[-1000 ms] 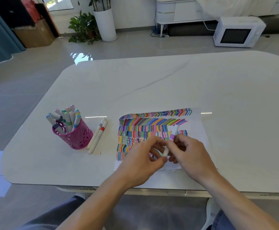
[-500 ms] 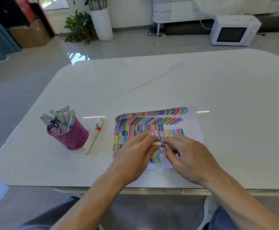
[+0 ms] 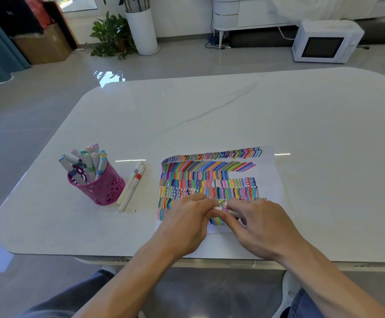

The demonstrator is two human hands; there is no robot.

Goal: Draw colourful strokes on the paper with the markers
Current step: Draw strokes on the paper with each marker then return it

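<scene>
Markers (image 3: 88,162) upright in pink cup (image 3: 105,189); two (image 3: 133,184) beside.

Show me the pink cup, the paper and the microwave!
Pink cup (image 3: 104,189): head view, front wall.
Paper (image 3: 269,180): head view, bare right margin.
Microwave (image 3: 323,47): head view, dark door window.

The marker (image 3: 224,209) is largely hidden by the fingers (image 3: 202,199) of the left hand (image 3: 187,223) and right hand (image 3: 260,228); only a short white and purple stretch is seen, and its tip cannot be told. The lower part of the paper (image 3: 267,180) is covered. The table (image 3: 232,115) is cut off at the right of the frame.
</scene>
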